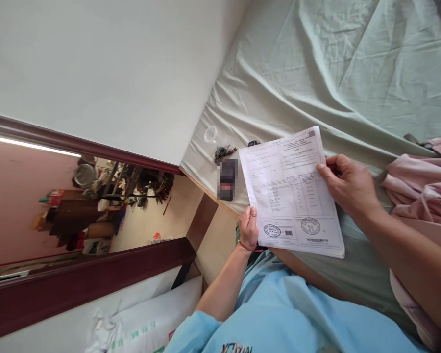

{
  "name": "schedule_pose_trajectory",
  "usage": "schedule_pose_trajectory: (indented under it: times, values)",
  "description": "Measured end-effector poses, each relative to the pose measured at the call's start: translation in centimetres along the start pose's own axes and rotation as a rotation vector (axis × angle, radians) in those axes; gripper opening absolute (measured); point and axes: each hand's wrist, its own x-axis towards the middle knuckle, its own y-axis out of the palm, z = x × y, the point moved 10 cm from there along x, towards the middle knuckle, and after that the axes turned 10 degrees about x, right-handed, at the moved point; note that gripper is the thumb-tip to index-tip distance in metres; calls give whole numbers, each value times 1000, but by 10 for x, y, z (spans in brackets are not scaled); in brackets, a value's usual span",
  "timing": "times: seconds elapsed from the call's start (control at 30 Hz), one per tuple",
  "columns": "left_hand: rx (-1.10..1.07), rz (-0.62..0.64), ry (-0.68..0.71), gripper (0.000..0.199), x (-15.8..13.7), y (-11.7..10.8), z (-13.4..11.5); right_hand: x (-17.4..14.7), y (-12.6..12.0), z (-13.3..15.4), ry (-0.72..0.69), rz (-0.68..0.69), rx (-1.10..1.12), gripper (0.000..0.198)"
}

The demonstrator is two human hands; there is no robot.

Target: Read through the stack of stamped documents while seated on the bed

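Fig.: my left hand pinches the paper sheets at the bottom edge. My right hand grips their right edge, over the green bedsheet; keys lie nr. the top-left corner.

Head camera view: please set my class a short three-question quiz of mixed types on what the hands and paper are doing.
1. True or false: both hands hold the printed sheet.
2. Which hand grips the sheet's lower edge near the round stamps? A) left hand B) right hand
3. Fill in: the sheet is held above a pale green ____.

Key: 1 true; 2 A; 3 bedsheet.
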Motion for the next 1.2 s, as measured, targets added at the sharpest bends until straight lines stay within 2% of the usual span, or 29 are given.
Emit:
schedule_pose_trajectory:
  times: [0.63, 0.8, 1.07, 1.2]
  values:
    - [102, -34, 9, 54, -1, 2, 1, 1, 1, 3, -3, 25, 68, 16]
    - [125, -88, 25, 53, 0, -2, -1, 2, -2, 5, -27, -8, 70, 15]
    - [109, -117, 12, 54, 2, -4, 6, 3, 4, 0, -65, 7, -30, 14]
    - [101, -103, 13, 51, 4, -4, 8, 3, 10, -4, -62, 60, -83, 11]
